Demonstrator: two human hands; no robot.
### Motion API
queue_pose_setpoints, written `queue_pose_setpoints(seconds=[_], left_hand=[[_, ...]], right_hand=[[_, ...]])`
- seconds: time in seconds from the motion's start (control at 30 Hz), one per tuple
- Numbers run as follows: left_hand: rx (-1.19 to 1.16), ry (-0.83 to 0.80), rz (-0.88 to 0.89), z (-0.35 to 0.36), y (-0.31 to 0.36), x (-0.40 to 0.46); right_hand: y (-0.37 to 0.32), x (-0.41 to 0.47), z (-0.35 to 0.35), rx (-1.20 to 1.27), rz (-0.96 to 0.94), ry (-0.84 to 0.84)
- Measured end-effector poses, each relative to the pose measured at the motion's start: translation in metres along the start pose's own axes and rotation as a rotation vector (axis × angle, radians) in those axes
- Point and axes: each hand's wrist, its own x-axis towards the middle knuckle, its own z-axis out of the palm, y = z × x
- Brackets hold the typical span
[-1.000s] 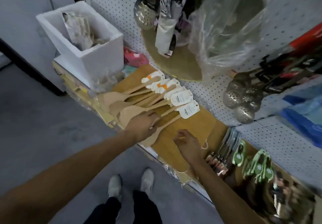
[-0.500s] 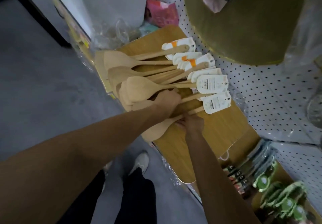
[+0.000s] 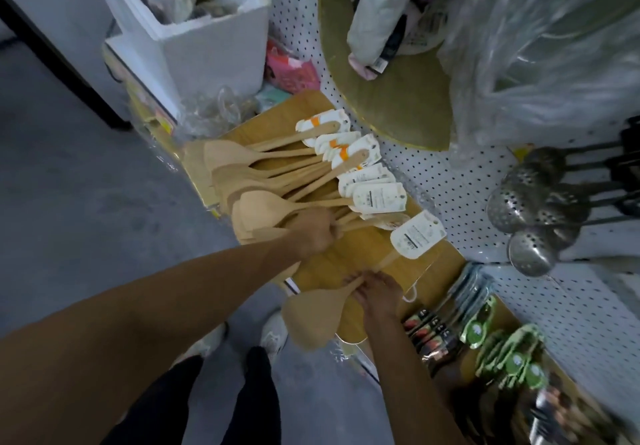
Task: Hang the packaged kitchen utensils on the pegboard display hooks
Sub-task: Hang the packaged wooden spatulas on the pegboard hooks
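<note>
I can't read any text here: the white card tags on my wooden spatulas carry barcodes and print, all too small and blurred.

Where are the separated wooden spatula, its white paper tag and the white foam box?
separated wooden spatula [image 3: 313,318], head view, on its flat blade.
white paper tag [image 3: 417,235], head view, on the tag's middle.
white foam box [image 3: 211,53], head view, on its front wall.

The right hand pinches one tagged wooden spatula; the left hand rests on the spatula pile.
</note>
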Motion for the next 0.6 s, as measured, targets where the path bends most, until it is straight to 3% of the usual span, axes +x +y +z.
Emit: queue_pose_setpoints(seconds=[0.23, 0.4, 0.6], left_hand=[[-0.232, -0.039, 0.158, -0.004, 0.027, -0.072], [-0.477, -0.178, 0.157, -0.012, 0.041, -0.14], [-0.53, -0.311, 0.092, -0.021, 0.078, -0.206]], right_hand=[[-0.005, -0.067, -0.039, 0.155, -0.05, 0.0], [-0.006, -0.144, -0.075, 0.139, -0.104, -0.039], [0.004, -0.231, -0.12, 0.147, -0.158, -0.028]])
